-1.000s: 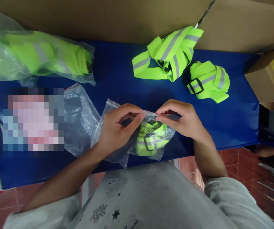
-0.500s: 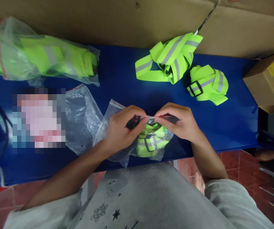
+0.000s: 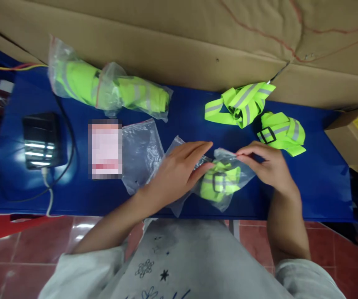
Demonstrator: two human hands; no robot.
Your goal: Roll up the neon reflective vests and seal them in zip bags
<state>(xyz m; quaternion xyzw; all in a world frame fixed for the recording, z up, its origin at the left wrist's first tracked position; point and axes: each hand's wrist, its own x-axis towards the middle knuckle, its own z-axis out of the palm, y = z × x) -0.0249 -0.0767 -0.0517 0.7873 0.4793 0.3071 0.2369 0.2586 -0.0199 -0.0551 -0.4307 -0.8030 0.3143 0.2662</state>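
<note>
- Clear bag (image 3: pixel 243 172), rolled neon strap (image 3: pixel 208 189) inside, laid on blue table (image 3: pixel 185 110) between hands.
- Right hand (image 3: pixel 264 164): bag's top edge pinched.
- Left hand (image 3: pixel 177 172): fingers parted, no grip seen.
- Probably light; film slippery, strap soft; best gripped by top edge.

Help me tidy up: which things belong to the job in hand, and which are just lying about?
Apparently the job:
held bag; strap inside
loose straps
flat bags
filled bags

Apparently lying about:
black box
small carton
white cable
blurred item, unidentifiable
</note>
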